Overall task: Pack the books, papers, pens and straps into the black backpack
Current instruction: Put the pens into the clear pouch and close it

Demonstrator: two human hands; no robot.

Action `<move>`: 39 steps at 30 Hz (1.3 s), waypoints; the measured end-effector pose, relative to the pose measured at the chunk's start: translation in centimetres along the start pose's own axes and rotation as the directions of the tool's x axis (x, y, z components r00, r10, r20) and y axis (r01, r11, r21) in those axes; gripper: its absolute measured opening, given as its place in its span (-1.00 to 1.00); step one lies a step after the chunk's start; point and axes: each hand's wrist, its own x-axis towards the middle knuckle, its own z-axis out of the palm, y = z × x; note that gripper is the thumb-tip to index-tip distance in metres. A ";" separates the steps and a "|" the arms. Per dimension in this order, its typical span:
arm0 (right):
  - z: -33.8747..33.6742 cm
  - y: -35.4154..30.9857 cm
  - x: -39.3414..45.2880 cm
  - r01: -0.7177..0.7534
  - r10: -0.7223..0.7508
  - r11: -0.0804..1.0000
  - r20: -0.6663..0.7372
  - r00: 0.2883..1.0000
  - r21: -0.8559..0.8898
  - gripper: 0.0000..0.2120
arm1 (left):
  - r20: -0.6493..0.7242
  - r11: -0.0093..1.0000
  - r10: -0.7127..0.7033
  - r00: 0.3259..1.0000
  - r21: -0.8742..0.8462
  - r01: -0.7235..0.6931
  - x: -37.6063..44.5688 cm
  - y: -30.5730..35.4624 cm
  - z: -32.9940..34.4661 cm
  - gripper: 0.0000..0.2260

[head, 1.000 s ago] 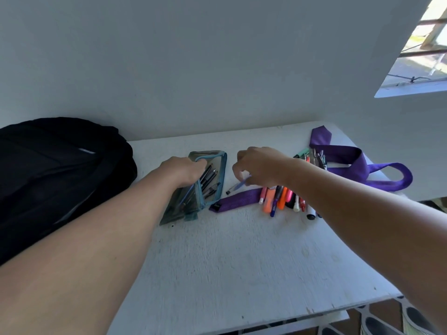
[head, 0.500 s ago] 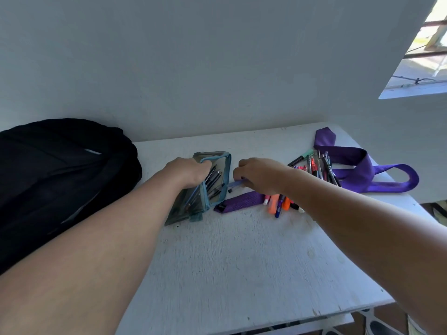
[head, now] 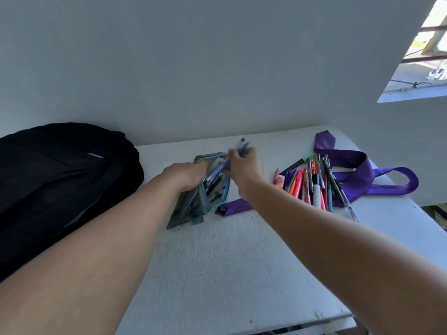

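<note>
Pens (head: 312, 187) of many colours are heaped on the white table (head: 229, 274), to the right of the right hand (head: 244, 166). A blue pen (head: 229, 160) is pinched in the curled fingers of that hand and is held slanted, its lower end pointing into the open mouth of a clear, teal-edged pencil pouch (head: 205, 189), in which several dark pens are already seen. The pouch's near rim is gripped by the left hand (head: 186, 175), whose fingers are curled over it so that the mouth is kept spread. A purple strap (head: 358, 175) is looped on the table just behind and to the right of the heap, and one end of it (head: 233, 206) is seen lying just beside the pouch, under the right forearm. The black backpack (head: 60, 184) is set at the table's left edge, against the wall, well apart from the heap.
</note>
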 end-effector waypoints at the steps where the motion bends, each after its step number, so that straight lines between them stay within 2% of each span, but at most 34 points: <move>1: 0.6 1.1 -0.2 -0.076 0.076 0.997 0.034 0.997 -0.002 -0.88 | -0.001 1.000 -0.002 1.000 -0.014 0.002 -0.1 0.0 0.0 -0.39; 3: 1.2 2.4 -1.5 -0.156 0.166 0.984 0.143 0.976 -0.083 -0.84 | -0.010 0.999 -0.011 1.000 -0.038 0.011 -0.1 -0.2 0.0 -0.37; 4: 1.4 2.6 -2.0 -0.132 0.166 0.975 0.194 0.967 -0.180 -0.81 | -0.014 0.998 -0.015 1.000 -0.055 0.015 0.0 -0.4 0.0 -0.36; 7: 1.7 1.8 -2.8 0.151 0.018 0.863 0.328 0.945 -0.483 -0.74 | -0.009 0.994 -0.029 1.000 -0.106 0.028 0.1 -0.9 -0.1 -0.34; 8: 1.5 1.2 -3.0 0.217 -0.030 0.819 0.338 0.941 -0.532 -0.67 | -0.008 0.992 -0.033 0.999 -0.120 0.032 0.2 -1.0 -0.1 -0.33; 10: 1.0 0.5 -2.8 0.257 -0.096 0.781 0.297 0.950 -0.569 -0.51 | -0.008 0.989 -0.038 0.999 -0.140 0.036 0.3 -1.1 0.0 -0.32; 13: -0.7 1.0 -1.7 0.258 -0.182 0.760 0.186 0.966 -0.596 -0.54 | 0.004 0.988 -0.035 0.999 -0.149 0.035 0.3 -1.3 0.0 -0.30; 15: -1.6 1.6 -0.9 0.215 -0.103 0.667 0.198 0.975 -0.713 -0.53 | 0.018 0.985 -0.026 1.000 -0.168 0.028 0.2 -1.5 -0.1 -0.30; 17: -2.1 1.8 -0.3 0.229 -0.044 0.567 0.249 0.968 -0.791 -0.62 | 0.038 0.970 -0.018 0.999 -0.241 0.027 0.1 -1.5 -0.4 -0.32; 18: -2.2 1.7 -0.3 0.241 -0.043 0.564 0.263 0.964 -0.790 -0.69 | 0.054 0.956 -0.012 0.998 -0.293 0.028 0.1 -1.5 -0.7 -0.34; 20: -2.1 1.6 -0.3 0.207 -0.027 0.634 0.246 0.969 -0.745 -0.81 | 0.091 0.931 0.000 0.996 -0.364 0.033 -0.2 -1.7 -1.0 -0.39; 23: -1.5 1.6 -0.8 0.157 0.012 0.700 0.230 0.973 -0.697 -0.87 | 0.094 0.916 0.028 0.995 -0.400 0.012 -0.9 -2.1 -1.3 -0.44; 24: -1.2 1.4 -0.9 0.132 0.010 0.766 0.217 0.976 -0.629 -0.89 | 0.097 0.919 0.032 0.995 -0.394 0.009 -1.0 -2.6 -1.4 -0.44; 26: -0.9 0.4 -1.4 0.100 -0.034 0.926 0.184 0.982 -0.363 -0.91 | 0.098 0.920 0.043 0.994 -0.392 -0.001 -1.5 -3.3 -1.7 -0.43; 28: -1.2 -0.7 -1.7 0.112 -0.093 0.978 0.111 0.989 -0.176 -0.90 | 0.054 0.912 0.077 0.996 -0.408 -0.049 -1.8 -3.6 -2.2 -0.47; 29: -1.7 -1.2 -1.8 0.140 -0.125 0.970 0.086 0.988 -0.199 -0.89 | 0.009 0.914 0.114 0.993 -0.393 -0.101 -1.8 -3.4 -2.3 -0.51; 31: -3.0 -1.5 -1.7 0.180 -0.150 0.917 0.110 0.983 -0.356 -0.80 | -0.029 0.936 0.183 0.983 -0.300 -0.183 -2.0 -2.5 -2.0 -0.56; 33: -4.5 -1.6 -1.6 0.182 -0.134 0.862 0.132 0.982 -0.473 -0.76 | 0.030 0.950 0.206 0.978 -0.245 -0.192 -2.5 -0.7 -1.2 -0.53; 37: -8.0 -2.0 -1.6 0.166 -0.096 0.805 0.151 0.984 -0.570 -0.82 | 0.181 0.960 0.198 0.963 -0.236 -0.152 -2.7 2.4 1.0 -0.52; 39: -10.0 -2.3 -1.4 0.191 -0.147 0.699 0.123 0.982 -0.689 -0.82 | 0.189 0.972 0.202 0.961 -0.158 -0.173 -2.3 3.1 1.9 -0.50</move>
